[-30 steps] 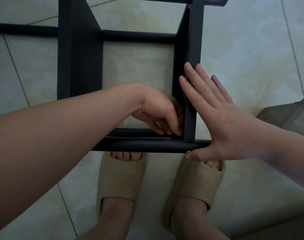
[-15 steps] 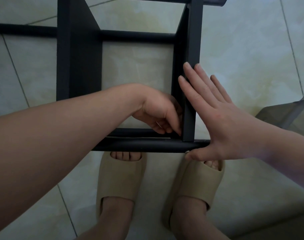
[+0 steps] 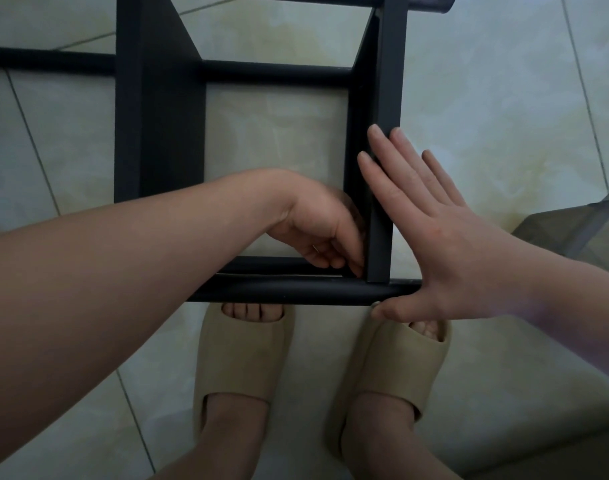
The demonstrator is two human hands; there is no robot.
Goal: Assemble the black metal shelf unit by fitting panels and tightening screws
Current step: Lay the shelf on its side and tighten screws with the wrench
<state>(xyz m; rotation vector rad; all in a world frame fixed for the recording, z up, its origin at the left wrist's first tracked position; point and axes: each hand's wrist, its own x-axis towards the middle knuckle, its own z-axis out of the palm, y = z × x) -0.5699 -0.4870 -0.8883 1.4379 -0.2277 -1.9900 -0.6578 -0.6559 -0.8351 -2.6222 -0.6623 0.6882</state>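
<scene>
Head camera looks almost straight down, close over the shelf unit (image 3: 157,116).

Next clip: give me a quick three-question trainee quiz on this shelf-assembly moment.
1. True or false: the right hand lies flat, fingers straight, against the outer side of the right panel.
2. Where is the left hand working? A: far left corner. B: inside the near right corner. C: on the tiles.
3. Fill in: the person wears beige ____.
Key: 1 true; 2 B; 3 slippers.

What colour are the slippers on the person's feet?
Plain beige, with no pattern. The slippers show best in the head view, which is the only view.
</scene>
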